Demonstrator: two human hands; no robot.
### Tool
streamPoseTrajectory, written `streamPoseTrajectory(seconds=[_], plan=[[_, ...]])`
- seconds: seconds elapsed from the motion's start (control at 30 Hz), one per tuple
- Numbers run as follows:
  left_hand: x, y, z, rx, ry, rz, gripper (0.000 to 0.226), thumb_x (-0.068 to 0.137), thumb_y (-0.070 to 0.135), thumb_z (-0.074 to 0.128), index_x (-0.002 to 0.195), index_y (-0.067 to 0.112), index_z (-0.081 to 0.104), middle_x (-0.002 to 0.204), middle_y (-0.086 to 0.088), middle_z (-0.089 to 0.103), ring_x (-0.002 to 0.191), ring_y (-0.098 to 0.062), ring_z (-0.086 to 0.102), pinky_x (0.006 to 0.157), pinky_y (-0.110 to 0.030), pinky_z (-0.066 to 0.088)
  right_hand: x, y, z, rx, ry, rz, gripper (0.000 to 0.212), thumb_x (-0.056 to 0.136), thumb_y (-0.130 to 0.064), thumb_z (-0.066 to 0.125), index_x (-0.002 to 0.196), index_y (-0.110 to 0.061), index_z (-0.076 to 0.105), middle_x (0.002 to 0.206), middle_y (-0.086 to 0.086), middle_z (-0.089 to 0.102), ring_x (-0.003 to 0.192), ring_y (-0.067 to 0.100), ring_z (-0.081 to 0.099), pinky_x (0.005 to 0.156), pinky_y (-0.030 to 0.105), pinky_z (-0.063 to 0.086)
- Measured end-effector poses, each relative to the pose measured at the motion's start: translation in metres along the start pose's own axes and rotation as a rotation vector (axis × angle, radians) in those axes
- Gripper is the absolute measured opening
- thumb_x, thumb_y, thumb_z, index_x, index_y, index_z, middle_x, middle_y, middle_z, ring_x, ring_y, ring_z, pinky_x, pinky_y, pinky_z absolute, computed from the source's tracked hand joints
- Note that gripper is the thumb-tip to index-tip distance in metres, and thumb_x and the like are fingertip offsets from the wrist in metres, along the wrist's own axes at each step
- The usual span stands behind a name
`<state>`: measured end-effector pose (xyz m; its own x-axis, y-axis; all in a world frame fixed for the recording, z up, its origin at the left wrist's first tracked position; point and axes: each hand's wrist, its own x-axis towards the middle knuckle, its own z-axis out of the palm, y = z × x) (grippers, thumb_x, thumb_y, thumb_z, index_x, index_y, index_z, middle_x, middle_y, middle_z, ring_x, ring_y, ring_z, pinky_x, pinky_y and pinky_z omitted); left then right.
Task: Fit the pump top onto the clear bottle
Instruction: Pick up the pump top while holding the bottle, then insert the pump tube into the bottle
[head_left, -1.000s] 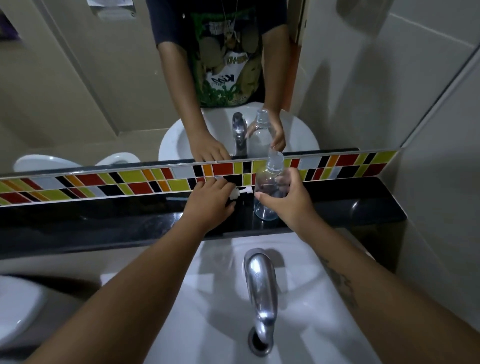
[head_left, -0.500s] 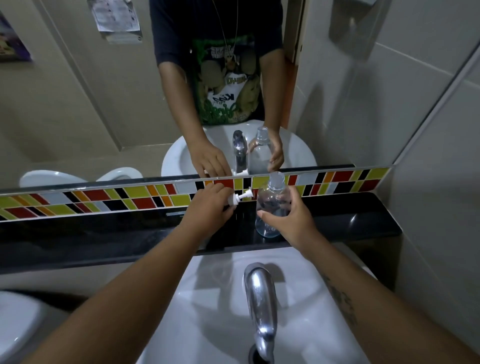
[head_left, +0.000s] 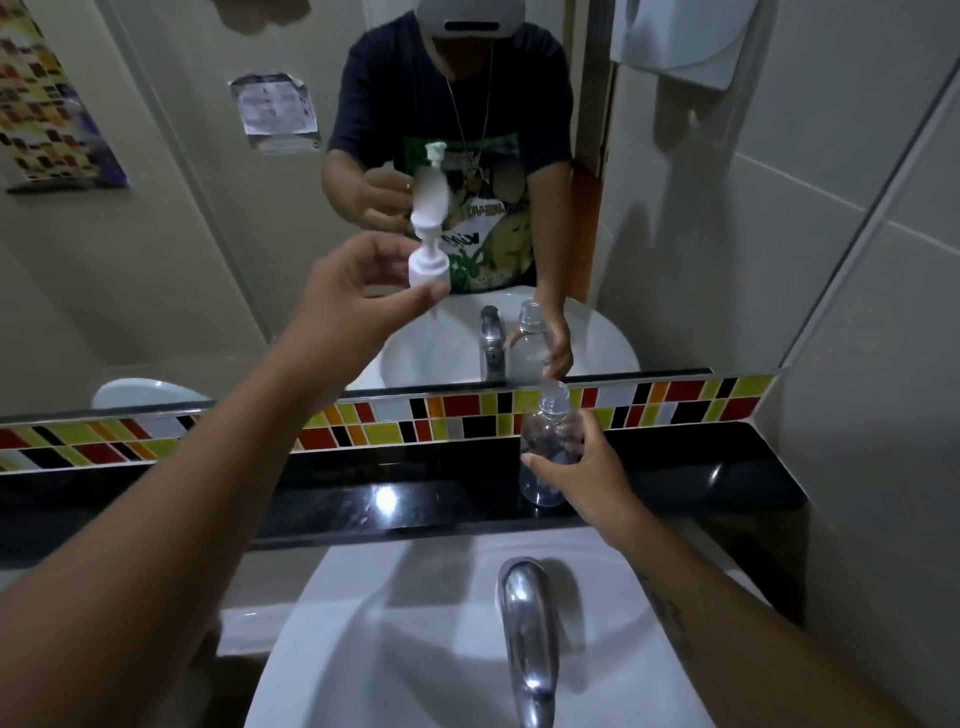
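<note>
The clear bottle (head_left: 546, 447) stands upright on the black stone ledge (head_left: 395, 506), its neck open. My right hand (head_left: 582, 475) grips its lower body from the right. My left hand (head_left: 358, 291) is raised well above the ledge, up and to the left of the bottle, and pinches the white pump top (head_left: 428, 260) by its collar. The pump stands roughly upright, its head at the top. The mirror behind repeats both hands, the pump and the bottle.
A white basin (head_left: 415, 649) with a chrome tap (head_left: 527, 639) lies below the ledge. A strip of coloured tiles (head_left: 675, 402) runs along the mirror's base. A tiled wall closes the right side; a white dispenser (head_left: 675, 36) hangs high up.
My left hand has lifted the pump top from ledge height up in front of the mirror. My right hand has stayed on the standing bottle. The camera has tilted upward.
</note>
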<state>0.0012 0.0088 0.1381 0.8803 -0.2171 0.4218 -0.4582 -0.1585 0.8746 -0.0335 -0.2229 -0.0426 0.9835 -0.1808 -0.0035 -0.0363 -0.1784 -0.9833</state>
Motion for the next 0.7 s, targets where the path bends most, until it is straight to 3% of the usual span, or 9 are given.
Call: streamPoseTrajectory(seconds=[0.1,0.2,0.43,0.6,0.7], plan=[[-0.003,0.004,-0.003,-0.234,0.05,-0.019,0.026,0.076,0.021,0.081,0.098,0.02,0.067,0.094,0.004,0.078,0.09,-0.007,0.072,0.078,-0.02,0.055,-0.001,0.0,0.001,0.0,0.007,-0.001,0.057,0.07,-0.02,0.084,0.115,-0.027,0.05,0.108,-0.011,0.057,0.1,0.007,0.055,0.087,0.033,0.052],[-0.006,-0.006,0.0,-0.316,0.111,-0.084,0.027,0.083,0.022,0.08,0.104,0.02,0.065,0.091,0.011,0.078,0.088,-0.004,0.071,0.076,-0.023,0.053,-0.001,0.0,0.0,0.003,0.007,0.002,0.058,0.069,-0.02,0.084,0.116,-0.026,0.05,0.108,-0.011,0.058,0.099,0.005,0.056,0.088,0.034,0.052],[-0.013,-0.032,0.018,-0.446,0.179,-0.193,0.037,0.085,0.028,0.077,0.117,0.014,0.063,0.109,0.002,0.076,0.105,-0.012,0.068,0.081,-0.028,0.054,0.0,0.002,0.002,0.037,0.003,0.001,0.062,0.069,-0.019,0.084,0.12,-0.025,0.049,0.108,-0.016,0.058,0.094,-0.004,0.056,0.075,0.016,0.05],[-0.009,-0.038,0.024,-0.467,0.15,-0.211,0.053,0.083,0.033,0.075,0.128,0.009,0.061,0.119,-0.001,0.074,0.114,-0.015,0.067,0.087,-0.03,0.054,0.002,0.005,0.001,0.041,-0.011,0.006,0.066,0.07,-0.017,0.084,0.125,-0.024,0.048,0.106,-0.017,0.057,0.093,-0.002,0.057,0.084,0.028,0.054],[-0.007,-0.042,0.023,-0.467,0.137,-0.218,0.053,0.077,0.039,0.079,0.122,0.015,0.064,0.117,0.0,0.075,0.114,-0.014,0.067,0.087,-0.031,0.053,0.003,0.005,0.001,0.031,-0.01,-0.005,0.063,0.069,-0.018,0.084,0.121,-0.026,0.048,0.104,-0.018,0.057,0.092,-0.002,0.058,0.081,0.023,0.053]])
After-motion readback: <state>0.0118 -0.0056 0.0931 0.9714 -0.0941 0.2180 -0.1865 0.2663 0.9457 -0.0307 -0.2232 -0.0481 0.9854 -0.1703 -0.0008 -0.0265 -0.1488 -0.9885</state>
